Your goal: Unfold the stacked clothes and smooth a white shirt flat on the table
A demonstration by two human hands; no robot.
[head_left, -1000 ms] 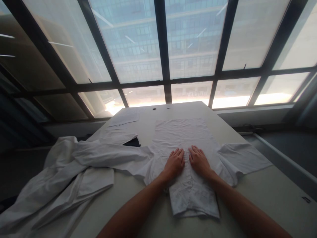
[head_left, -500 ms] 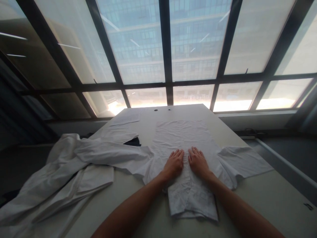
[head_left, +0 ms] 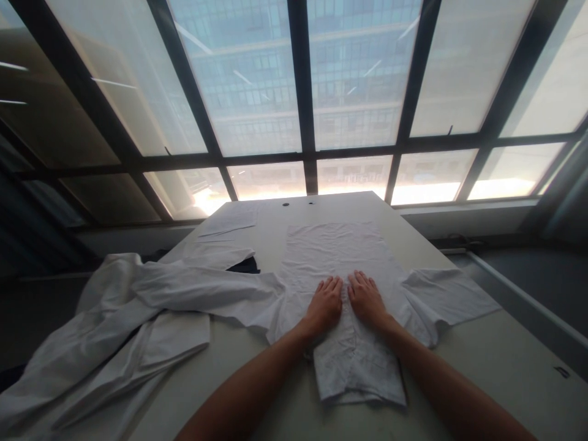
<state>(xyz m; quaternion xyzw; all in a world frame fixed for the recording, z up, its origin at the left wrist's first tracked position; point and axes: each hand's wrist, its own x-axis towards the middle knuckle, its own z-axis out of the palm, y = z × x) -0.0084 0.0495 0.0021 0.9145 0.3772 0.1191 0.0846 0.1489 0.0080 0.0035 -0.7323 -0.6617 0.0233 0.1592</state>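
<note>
A white shirt (head_left: 340,251) lies spread flat on a pale table (head_left: 482,367), collar end toward me and hem toward the window. My left hand (head_left: 325,303) and my right hand (head_left: 366,297) rest side by side, palms down and fingers stretched flat, on the middle of the shirt's body. Neither hand holds anything. One sleeve (head_left: 448,294) lies out to the right, the other (head_left: 206,288) to the left.
More white garments (head_left: 105,343) lie heaped over the table's left edge, with a dark piece (head_left: 243,265) showing between them. A paper sheet (head_left: 229,218) lies at the far left. Two small dark holes (head_left: 298,203) mark the far end. Large windows stand beyond.
Both hands stay flat on the shirt in nearly the same spot. Only the head view shifts slightly.
</note>
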